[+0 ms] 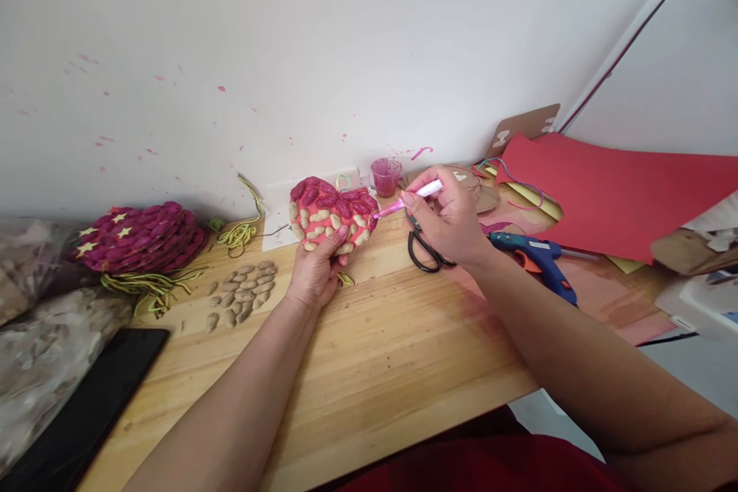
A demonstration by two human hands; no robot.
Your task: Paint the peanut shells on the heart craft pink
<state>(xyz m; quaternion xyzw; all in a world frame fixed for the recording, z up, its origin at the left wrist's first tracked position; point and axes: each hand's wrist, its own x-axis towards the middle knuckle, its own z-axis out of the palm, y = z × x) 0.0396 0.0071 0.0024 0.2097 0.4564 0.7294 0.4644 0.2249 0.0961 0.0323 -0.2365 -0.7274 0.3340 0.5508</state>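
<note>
Your left grip (316,267) is pinching the peanut plaque (331,215) low, leaving its face exposed to the brush (430,188) your right grip (453,219) is clasping, tip apparently touching; the cup (386,177) is standing handily beyond.

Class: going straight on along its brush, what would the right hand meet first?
The peanut-covered piece held in the left hand; the brush seems to touch its edge, though depth is unclear.
</note>
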